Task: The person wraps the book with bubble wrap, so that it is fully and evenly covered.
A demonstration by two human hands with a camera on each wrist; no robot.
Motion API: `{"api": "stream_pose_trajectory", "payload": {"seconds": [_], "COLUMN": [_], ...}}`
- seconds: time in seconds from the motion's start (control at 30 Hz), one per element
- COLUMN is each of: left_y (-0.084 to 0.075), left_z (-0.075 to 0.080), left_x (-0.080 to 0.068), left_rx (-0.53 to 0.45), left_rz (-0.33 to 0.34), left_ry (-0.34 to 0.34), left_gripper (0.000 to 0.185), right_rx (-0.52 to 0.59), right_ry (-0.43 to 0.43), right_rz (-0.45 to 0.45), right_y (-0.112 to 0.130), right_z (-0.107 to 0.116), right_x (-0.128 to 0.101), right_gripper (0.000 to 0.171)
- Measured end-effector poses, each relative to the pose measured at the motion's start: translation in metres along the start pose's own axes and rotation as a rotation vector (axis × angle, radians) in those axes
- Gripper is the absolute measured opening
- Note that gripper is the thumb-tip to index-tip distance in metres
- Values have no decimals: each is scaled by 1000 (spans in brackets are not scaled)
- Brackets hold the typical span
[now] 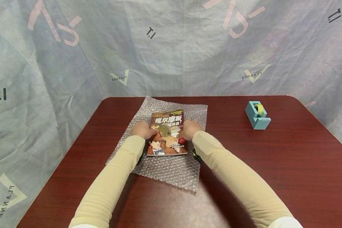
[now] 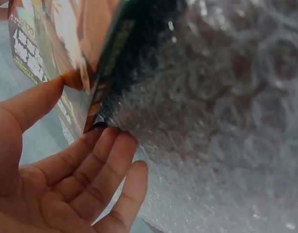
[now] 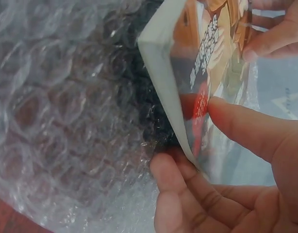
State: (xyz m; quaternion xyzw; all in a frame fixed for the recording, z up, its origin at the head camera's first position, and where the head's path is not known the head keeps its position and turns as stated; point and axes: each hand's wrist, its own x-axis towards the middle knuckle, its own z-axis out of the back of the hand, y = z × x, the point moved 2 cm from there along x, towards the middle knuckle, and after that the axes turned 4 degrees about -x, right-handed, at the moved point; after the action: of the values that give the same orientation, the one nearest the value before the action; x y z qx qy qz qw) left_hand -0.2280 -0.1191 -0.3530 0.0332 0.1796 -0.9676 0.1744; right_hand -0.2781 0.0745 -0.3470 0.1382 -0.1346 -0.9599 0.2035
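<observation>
A paperback book [image 1: 166, 147] with an illustrated cover lies face up over a sheet of bubble wrap [image 1: 171, 172]. My left hand [image 1: 142, 129] grips its left edge by the spine, thumb on the cover and fingertips tucked at the underside. On the opposite side my right hand [image 1: 191, 129] holds the page edge the same way, its thumb [image 3: 236, 121] pressing the cover. In the right wrist view the white page block [image 3: 161, 73] shows above the bubble wrap [image 3: 57, 107]. The left wrist view shows the dark spine [image 2: 112, 53] between thumb and fingers.
A light blue tape dispenser [image 1: 257, 117] with a yellow roll stands at the right back of the dark red table [image 1: 233, 152]. A grey printed cloth [image 1: 171, 57] hangs behind and to the left of the table.
</observation>
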Motion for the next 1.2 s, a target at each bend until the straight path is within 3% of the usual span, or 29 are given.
{"api": "stream_pose_trajectory", "payload": {"seconds": [0.3,0.6,0.83,1.07,1.2], "left_y": [-3,-6,-5,-6,-6], "left_z": [-2,-2,2,10,13], "left_x": [-1,-2,2,-2,-5], "left_rx": [42,72,48,14,-1], "left_rz": [9,-6,-42,-57,-54], "left_ry": [-62,-94,-20,87,130], "left_gripper": [42,48,49,32,31], "right_rx": [-69,-121,-104,-104,-100], "right_ry": [-34,-73,-16,12,32], "right_rz": [-35,-9,-4,24,41], "right_y": [1,1,-4,-4,-4], "right_z": [-6,-7,-3,0,3], "right_x": [3,1,-1,-1,-3], "right_gripper": [32,34,43,35,29]}}
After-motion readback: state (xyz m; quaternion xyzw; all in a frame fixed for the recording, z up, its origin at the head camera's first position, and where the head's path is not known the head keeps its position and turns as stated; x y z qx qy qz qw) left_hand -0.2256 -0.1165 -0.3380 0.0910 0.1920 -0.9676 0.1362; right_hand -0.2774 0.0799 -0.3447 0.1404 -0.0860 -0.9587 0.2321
